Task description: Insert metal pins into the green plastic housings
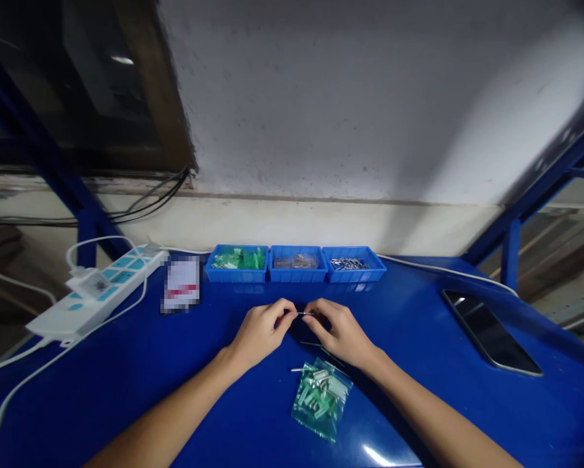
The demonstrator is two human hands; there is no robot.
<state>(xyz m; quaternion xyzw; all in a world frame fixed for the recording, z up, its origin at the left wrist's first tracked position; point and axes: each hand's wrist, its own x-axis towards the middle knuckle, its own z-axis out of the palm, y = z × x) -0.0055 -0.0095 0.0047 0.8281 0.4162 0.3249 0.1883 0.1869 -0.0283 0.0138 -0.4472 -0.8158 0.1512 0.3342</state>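
My left hand (pixel 259 333) and my right hand (pixel 341 330) meet over the middle of the blue table, thumb and forefinger pinched on each. Between the fingertips runs a thin metal pin (pixel 302 313), its ends covered; whether it is one piece or two joined parts I cannot tell. Below my right hand lies a green-tinted plastic bag (pixel 321 398) with several small metal cylinders showing in it. A short metal piece (pixel 296 370) sits at the bag's upper left corner. Another thin rod (pixel 311 343) lies on the table, partly hidden by my right hand.
Along the wall stand a blue bin of green bags (pixel 236 276), a blue bin with brownish thin pieces (pixel 298 275) and a blue bin of metal pins (pixel 354 275). A power strip (pixel 101 292) and a blurred card (pixel 181 284) are left; a phone (pixel 490 331) lies right.
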